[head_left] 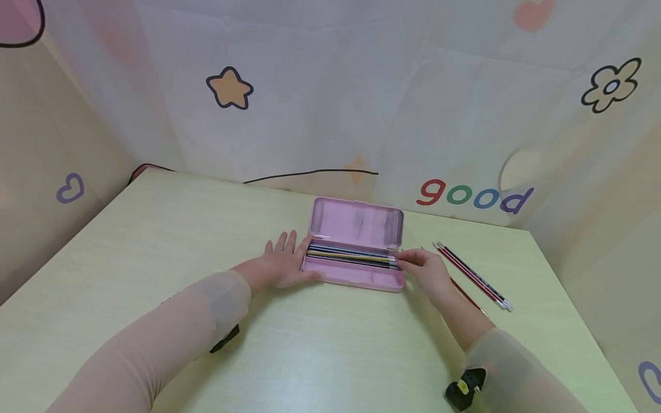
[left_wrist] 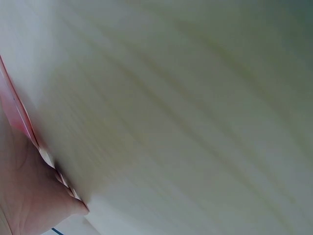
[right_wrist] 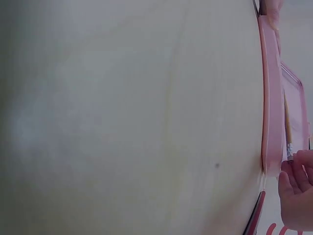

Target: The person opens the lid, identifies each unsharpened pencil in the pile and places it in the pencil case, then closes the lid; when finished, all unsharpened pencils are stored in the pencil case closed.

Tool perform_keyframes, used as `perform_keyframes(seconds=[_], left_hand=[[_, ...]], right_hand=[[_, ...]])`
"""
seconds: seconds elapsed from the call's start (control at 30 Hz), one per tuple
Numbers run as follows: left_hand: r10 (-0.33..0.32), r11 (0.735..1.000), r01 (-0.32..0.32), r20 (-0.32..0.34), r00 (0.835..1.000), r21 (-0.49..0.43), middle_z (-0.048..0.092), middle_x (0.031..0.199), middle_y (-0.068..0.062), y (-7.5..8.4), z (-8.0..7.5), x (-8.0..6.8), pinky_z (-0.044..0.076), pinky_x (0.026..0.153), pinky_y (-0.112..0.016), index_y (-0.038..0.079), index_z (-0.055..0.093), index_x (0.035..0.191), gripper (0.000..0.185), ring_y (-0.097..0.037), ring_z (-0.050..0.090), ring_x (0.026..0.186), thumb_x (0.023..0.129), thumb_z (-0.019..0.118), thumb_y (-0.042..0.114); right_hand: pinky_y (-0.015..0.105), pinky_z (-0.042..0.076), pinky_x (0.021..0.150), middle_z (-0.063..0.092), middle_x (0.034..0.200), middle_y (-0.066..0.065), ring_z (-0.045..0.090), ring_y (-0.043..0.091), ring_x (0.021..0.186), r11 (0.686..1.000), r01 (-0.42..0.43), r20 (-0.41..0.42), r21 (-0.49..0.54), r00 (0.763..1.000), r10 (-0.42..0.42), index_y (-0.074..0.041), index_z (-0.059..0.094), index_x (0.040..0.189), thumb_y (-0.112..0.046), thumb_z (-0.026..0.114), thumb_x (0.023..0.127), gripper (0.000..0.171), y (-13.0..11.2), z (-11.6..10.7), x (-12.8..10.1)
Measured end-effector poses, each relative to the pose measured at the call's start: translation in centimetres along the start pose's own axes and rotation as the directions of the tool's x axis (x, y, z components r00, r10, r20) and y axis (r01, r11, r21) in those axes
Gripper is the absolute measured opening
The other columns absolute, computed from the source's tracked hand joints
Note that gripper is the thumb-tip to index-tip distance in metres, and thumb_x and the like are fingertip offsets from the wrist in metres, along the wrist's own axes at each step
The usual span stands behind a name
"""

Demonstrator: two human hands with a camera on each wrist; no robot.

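A pink case lies open in the middle of the bench, its lid tipped back toward 12 o'clock, with pencils lined up inside. The left hand rests flat against the case's 9 o'clock end, fingers spread and straight. The right hand sits at the 3 o'clock end, fingertips pinching the end of a pencil. More pens lie loose on the bench just past it.

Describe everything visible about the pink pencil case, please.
The pink pencil case looks like plastic, rectangular with rounded corners. It lies open on the pale green table, lid tilted back toward the wall. Several pencils lie lengthwise inside. The left hand rests flat against its left end; the right hand touches the pencils' tips.
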State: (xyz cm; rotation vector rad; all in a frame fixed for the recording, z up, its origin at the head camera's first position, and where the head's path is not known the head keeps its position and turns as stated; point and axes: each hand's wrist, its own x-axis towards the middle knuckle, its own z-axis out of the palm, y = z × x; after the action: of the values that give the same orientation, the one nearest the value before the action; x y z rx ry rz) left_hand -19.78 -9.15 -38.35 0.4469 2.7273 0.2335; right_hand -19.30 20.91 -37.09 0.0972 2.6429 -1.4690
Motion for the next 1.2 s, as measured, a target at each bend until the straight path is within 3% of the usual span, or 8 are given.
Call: perform_keyframes(seconds=[0.27, 0.47, 0.57, 0.77, 0.97, 1.2], left_hand=[[0.001, 1.0, -0.001, -0.001, 1.0, 0.002, -0.004, 0.153, -0.022, 0.0, 0.1, 0.1, 0.003, 0.107, -0.059, 0.013, -0.005, 0.15, 0.099, -0.039, -0.006, 0.139, 0.083, 0.029, 0.077], [0.002, 1.0, -0.002, -0.004, 1.0, 0.013, -0.003, 0.153, -0.022, -0.1, 0.3, 0.4, 0.003, 0.107, -0.058, 0.013, -0.005, 0.15, 0.1, -0.039, -0.006, 0.139, 0.082, 0.028, 0.078], [0.0, 1.0, 0.0, -0.001, 1.0, 0.002, -0.004, 0.153, -0.022, -0.2, 0.3, 0.5, 0.002, 0.107, -0.059, 0.013, -0.005, 0.15, 0.101, -0.039, -0.006, 0.139, 0.081, 0.028, 0.079], [-0.018, 1.0, 0.018, 0.003, 1.0, 0.0, -0.006, 0.154, -0.02, -0.6, 0.7, 1.0, 0.0, 0.108, -0.057, 0.014, -0.007, 0.15, 0.105, -0.037, -0.008, 0.139, 0.077, 0.023, 0.084], [-0.015, 1.0, 0.015, 0.009, 1.0, -0.012, -0.008, 0.153, -0.021, -0.6, 0.5, 0.9, -0.001, 0.107, -0.057, 0.015, -0.008, 0.15, 0.102, -0.037, -0.01, 0.139, 0.079, 0.026, 0.081], [0.015, 1.0, -0.015, 0.0, 1.0, -0.02, -0.004, 0.153, -0.024, 0.0, -0.2, 0.0, 0.002, 0.107, -0.059, 0.01, -0.004, 0.15, 0.1, -0.04, -0.006, 0.139, 0.083, 0.031, 0.075]], right_hand=[[0.043, 0.034, 0.101, 0.06, 0.119, 0.013, 0.046, 0.027, 0.115, 1.0, -0.02, 0.001, -0.022, 1.0, 0.02, -0.006, 0.065, 0.116, -0.015, 0.059, 0.092, 0.026, 0.2, -0.8, -0.5], [0.045, 0.033, 0.102, 0.059, 0.123, 0.01, 0.044, 0.027, 0.121, 0.998, -0.001, 0.001, -0.069, 1.0, 0.001, -0.01, 0.064, 0.118, -0.024, 0.059, 0.093, 0.029, 0.8, -2.4, -1.5], [0.045, 0.032, 0.103, 0.058, 0.124, 0.01, 0.044, 0.026, 0.12, 0.999, -0.017, 0.01, -0.044, 1.0, 0.018, -0.009, 0.062, 0.12, -0.03, 0.059, 0.092, 0.035, 1.4, -3.5, -2.2], [0.034, 0.04, 0.097, 0.057, 0.124, 0.007, 0.048, 0.02, 0.116, 0.999, -0.04, 0.026, -0.004, 0.999, 0.04, -0.006, 0.057, 0.126, -0.038, 0.058, 0.091, 0.047, 2.4, -5.6, -4.1], [0.014, 0.044, 0.082, 0.062, 0.116, 0.002, 0.055, 0.002, 0.1, 0.999, 0.01, 0.018, 0.035, 1.0, -0.01, 0.002, 0.055, 0.124, -0.032, 0.06, 0.092, 0.047, 3.7, -7.0, -5.5], [0.014, 0.045, 0.079, 0.064, 0.11, -0.003, 0.057, -0.002, 0.095, 0.998, 0.027, 0.026, 0.058, 0.999, -0.028, 0.006, 0.055, 0.122, -0.026, 0.061, 0.092, 0.045, 5.5, -7.9, -7.0]])
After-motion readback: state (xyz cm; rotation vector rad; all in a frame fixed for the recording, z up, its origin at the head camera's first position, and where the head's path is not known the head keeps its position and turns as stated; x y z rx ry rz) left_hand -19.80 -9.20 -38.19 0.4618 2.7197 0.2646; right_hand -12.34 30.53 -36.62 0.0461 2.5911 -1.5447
